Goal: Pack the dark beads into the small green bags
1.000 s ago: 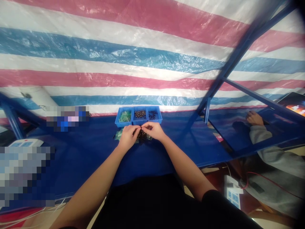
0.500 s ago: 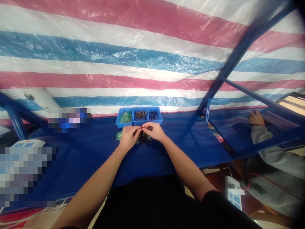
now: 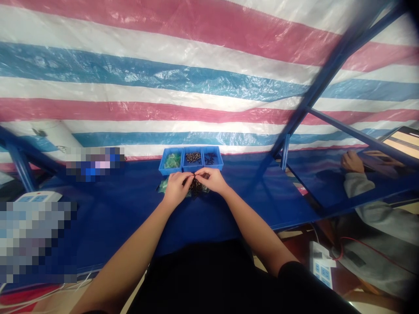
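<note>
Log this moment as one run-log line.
left hand: pinching small dark part | right hand: pinching same part, fingertips meeting | below: pile of dark parts | behind: three blue bins | surface: blue table

A small dark part [image 3: 194, 176] sits pinched between both hands' fingertips, just above a heap of dark pieces [image 3: 196, 187] lying on the blue table.

Lighting: even, bright; glare on tarp [image 3: 196, 83] above hands. Quality: soft focus, corners darkened, edges bowed.
</note>
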`<state>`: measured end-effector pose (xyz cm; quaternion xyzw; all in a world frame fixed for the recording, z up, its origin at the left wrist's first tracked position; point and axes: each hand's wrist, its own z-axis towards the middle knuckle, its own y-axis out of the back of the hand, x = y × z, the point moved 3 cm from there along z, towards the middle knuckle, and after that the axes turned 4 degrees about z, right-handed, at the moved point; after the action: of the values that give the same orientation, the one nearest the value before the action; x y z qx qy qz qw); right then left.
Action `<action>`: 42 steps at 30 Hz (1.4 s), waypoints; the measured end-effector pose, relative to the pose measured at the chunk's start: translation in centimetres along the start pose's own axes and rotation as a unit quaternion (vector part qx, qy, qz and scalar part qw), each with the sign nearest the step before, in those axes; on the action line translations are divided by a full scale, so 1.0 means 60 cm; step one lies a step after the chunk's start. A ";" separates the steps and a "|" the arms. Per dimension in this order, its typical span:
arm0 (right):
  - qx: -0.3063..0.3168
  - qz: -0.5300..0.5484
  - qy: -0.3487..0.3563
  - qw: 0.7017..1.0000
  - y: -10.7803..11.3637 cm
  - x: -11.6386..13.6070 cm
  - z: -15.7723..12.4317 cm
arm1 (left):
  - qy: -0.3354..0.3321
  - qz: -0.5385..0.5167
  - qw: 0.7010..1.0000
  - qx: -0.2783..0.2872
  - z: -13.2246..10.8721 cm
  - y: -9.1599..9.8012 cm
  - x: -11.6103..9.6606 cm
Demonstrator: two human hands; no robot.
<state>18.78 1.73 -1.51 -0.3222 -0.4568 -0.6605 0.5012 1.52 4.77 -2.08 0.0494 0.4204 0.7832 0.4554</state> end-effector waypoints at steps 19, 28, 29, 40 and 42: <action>0.027 0.042 -0.020 0.999 -0.003 -0.006 0.003 | -0.070 -0.040 0.997 0.006 0.000 -0.002 -0.006; 0.029 0.077 -0.041 0.996 -0.004 -0.001 0.000 | -0.064 -0.051 0.995 -0.049 0.001 0.007 -0.011; 0.020 0.076 -0.039 0.996 -0.002 0.000 0.000 | -0.058 -0.048 0.996 -0.054 0.001 0.008 -0.011; -0.016 0.037 -0.018 0.999 0.005 -0.005 0.005 | -0.010 -0.046 0.995 -0.087 0.001 0.013 -0.012; -0.019 0.037 -0.014 0.999 0.005 -0.004 0.005 | -0.003 -0.052 0.995 -0.087 0.000 0.013 -0.013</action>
<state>19.13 2.08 -1.53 -0.3575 -0.4390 -0.6455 0.5126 1.44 4.01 -1.26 -0.0097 0.3511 0.7918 0.4996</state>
